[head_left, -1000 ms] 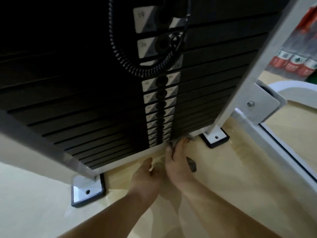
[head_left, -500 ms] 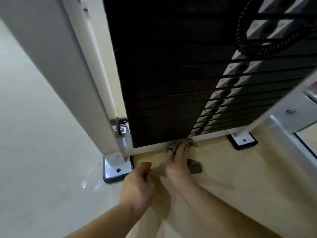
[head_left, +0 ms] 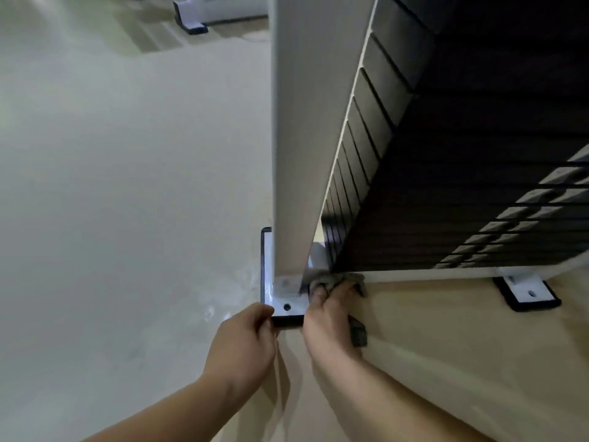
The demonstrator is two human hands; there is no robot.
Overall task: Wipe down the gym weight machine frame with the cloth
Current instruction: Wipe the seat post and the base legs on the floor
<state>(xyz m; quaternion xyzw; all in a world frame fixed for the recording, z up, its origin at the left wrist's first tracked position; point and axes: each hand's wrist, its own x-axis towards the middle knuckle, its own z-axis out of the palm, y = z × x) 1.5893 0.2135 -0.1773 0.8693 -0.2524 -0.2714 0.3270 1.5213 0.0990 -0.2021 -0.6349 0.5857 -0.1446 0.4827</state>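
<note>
grey cloth [head_left: 355, 278] has slid left to the white frame post [head_left: 299, 122]; right hand [head_left: 328, 317] grips it, left hand [head_left: 242, 342] curled, empty, beside.

Pale glossy floor [head_left: 111, 186] takes up the whole left side, with a few shiny reflections in it. It switches to tan wood-look flooring [head_left: 462, 346] on the right. Way at the back there's another white equipment base [head_left: 220, 9] with a black foot [head_left: 194, 27]. Upper right is a stack of black weight plates [head_left: 462, 202] with little pale labels [head_left: 516, 215] running down it.
</note>
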